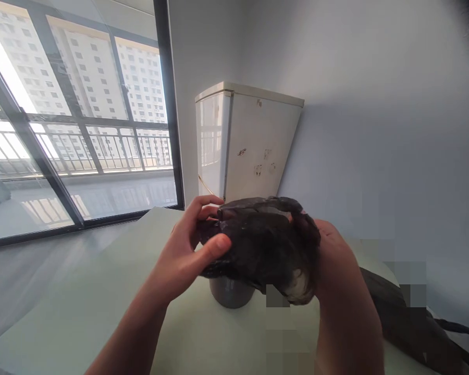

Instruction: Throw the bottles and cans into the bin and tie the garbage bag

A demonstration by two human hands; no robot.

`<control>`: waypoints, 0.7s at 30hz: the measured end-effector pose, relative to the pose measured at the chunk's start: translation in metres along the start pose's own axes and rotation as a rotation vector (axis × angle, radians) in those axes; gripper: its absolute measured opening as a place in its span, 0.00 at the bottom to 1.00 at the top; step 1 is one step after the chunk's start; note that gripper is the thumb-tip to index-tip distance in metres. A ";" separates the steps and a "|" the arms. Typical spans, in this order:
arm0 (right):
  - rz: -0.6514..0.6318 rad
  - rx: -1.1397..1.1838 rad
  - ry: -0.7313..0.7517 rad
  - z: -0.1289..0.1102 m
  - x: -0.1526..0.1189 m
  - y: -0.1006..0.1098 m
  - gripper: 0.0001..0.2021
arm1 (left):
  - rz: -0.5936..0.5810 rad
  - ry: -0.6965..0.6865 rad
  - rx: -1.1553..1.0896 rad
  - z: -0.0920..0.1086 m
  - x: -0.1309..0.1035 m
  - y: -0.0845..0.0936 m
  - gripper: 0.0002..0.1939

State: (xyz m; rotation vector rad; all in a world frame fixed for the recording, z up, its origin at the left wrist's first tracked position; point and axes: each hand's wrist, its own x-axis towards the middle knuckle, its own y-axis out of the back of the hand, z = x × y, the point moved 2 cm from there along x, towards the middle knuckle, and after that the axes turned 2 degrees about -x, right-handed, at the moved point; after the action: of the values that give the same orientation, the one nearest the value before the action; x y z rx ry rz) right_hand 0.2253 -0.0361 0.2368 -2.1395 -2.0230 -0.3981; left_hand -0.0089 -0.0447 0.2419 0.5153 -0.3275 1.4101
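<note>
A dark, crumpled plastic bag (261, 250), thin and partly see-through, is held up between my two hands. My left hand (199, 239) grips its left side, the thumb in front and the fingers behind. At the bag's right side is my right hand (328, 245); its fingers are hidden behind or inside the plastic. Something pale shows through the lower right of the bag. Below and behind the bag, a dark round container (232, 293) stands on the pale green table (203, 333), its top hidden by the bag.
More dark plastic (398, 312) lies along the table's right side. A white cabinet or refrigerator (261, 146) stands beyond the table against the wall. Glass sliding doors (82, 125) with dark frames are at the left.
</note>
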 end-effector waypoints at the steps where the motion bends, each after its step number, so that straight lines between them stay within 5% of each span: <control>1: 0.012 -0.021 0.025 0.002 0.001 0.002 0.22 | -0.017 0.004 0.043 -0.002 0.000 -0.001 0.20; 7: 0.315 0.030 0.148 0.006 0.015 0.046 0.14 | 0.134 -0.030 0.093 -0.005 0.006 0.017 0.08; 11: 0.342 0.017 0.144 -0.001 0.018 0.061 0.16 | 0.178 -0.035 0.035 -0.003 0.008 0.031 0.07; 13: 0.556 -0.081 0.304 -0.011 0.007 0.055 0.21 | 0.241 -0.064 0.043 -0.002 0.007 0.034 0.04; 15: 0.792 -0.234 0.530 -0.023 -0.011 0.043 0.16 | 0.210 -0.070 0.069 -0.003 0.007 0.033 0.04; 16: 0.797 -0.294 0.628 -0.027 -0.020 0.034 0.12 | 0.175 -0.065 0.085 -0.004 0.007 0.031 0.04; 19: 0.315 -0.435 0.761 -0.032 -0.032 0.006 0.04 | 0.099 -0.055 0.083 -0.005 0.005 0.023 0.06; 21: 0.032 -0.565 0.716 -0.026 -0.030 -0.008 0.11 | 0.072 -0.053 0.024 -0.003 0.004 0.019 0.04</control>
State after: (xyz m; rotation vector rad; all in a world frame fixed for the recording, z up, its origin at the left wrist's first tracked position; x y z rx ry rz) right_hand 0.2138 -0.0716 0.2520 -1.8481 -1.5571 -1.6149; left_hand -0.0273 -0.0388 0.2443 0.5661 -0.3750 1.4735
